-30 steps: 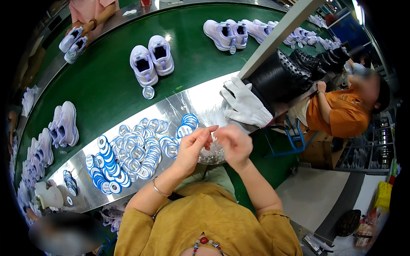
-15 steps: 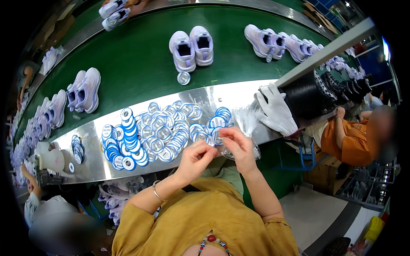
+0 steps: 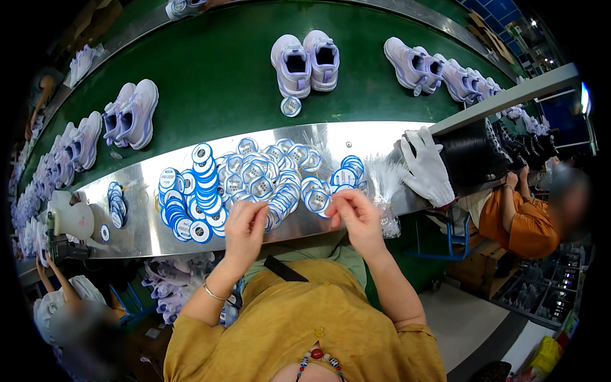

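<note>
A heap of round blue-and-white tags point(image 3: 254, 178) lies on a long steel shelf point(image 3: 140, 223) in front of me. My left hand point(image 3: 245, 223) rests at the heap's near edge with its fingers curled together; I see nothing in them. My right hand point(image 3: 358, 215) pinches thumb and forefinger on one round tag point(image 3: 316, 200) at the heap's right end. A bundle of thin clear plastic ties point(image 3: 384, 181) lies just right of that hand.
Behind the shelf a green conveyor belt point(image 3: 216, 83) carries pairs of lilac shoes point(image 3: 305, 60), with a single tag point(image 3: 291, 106) in front. White gloves point(image 3: 425, 167) hang at the right. A person in orange point(image 3: 515, 216) works on the right, another person point(image 3: 70, 305) at lower left.
My hands, which were touching over the tags, have drawn apart; the left went left and lower. My view has swung, so the shelf and belt sit more centred.
</note>
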A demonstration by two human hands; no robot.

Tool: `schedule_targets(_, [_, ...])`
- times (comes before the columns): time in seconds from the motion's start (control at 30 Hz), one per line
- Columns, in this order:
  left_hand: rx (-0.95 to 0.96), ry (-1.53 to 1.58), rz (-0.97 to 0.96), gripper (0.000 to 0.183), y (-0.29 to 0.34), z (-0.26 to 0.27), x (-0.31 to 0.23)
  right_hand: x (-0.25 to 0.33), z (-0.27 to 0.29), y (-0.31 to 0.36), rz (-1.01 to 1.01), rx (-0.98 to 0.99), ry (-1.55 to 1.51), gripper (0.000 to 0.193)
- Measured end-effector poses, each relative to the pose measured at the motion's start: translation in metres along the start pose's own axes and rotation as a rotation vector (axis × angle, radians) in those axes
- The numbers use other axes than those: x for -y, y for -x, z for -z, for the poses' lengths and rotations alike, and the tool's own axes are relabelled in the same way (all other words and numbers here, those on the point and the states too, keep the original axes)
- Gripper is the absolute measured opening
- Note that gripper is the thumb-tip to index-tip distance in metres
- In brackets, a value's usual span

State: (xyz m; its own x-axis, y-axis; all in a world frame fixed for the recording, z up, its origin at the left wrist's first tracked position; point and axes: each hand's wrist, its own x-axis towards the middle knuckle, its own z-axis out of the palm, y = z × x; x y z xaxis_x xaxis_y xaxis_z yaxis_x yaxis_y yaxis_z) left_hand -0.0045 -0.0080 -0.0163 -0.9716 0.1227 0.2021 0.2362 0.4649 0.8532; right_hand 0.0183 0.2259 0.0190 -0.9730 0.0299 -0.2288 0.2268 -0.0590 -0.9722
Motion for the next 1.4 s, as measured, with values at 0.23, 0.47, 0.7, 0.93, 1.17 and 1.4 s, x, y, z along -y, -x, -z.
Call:
schedule_targets(0.23, [0.135, -0.429, -0.194, 0.043, 0.018, 0.012, 0.001, -0.025, -0.047, 0.004, 0.095, 0.104, 0.631, 0.017])
schedule_targets(0.47, [0.069, -0.563, -0.245, 0.050, 0.035, 0.002, 0.005, -0.038, -0.063, 0.001, -0.020, -0.067, 0.570, 0.034])
schedule_targets(0.7, [0.034, -0.548, -0.262, 0.048, 0.034, -0.001, 0.006, -0.066, -0.064, -0.003, -0.151, 0.068, 0.217, 0.037])
schedule_targets(0.93, [0.033, -0.598, -0.227, 0.048, 0.028, -0.011, 0.007, -0.049, -0.057, -0.019, -0.079, -0.032, 0.348, 0.041])
schedule_targets(1.17, [0.027, -0.570, -0.245, 0.053, 0.027, -0.012, 0.008, -0.039, -0.064, -0.024, -0.316, 0.050, -0.049, 0.032])
schedule_targets(1.4, [0.037, -0.627, -0.239, 0.048, 0.022, -0.018, 0.009, -0.029, -0.066, -0.013, -0.403, 0.182, -0.187, 0.019])
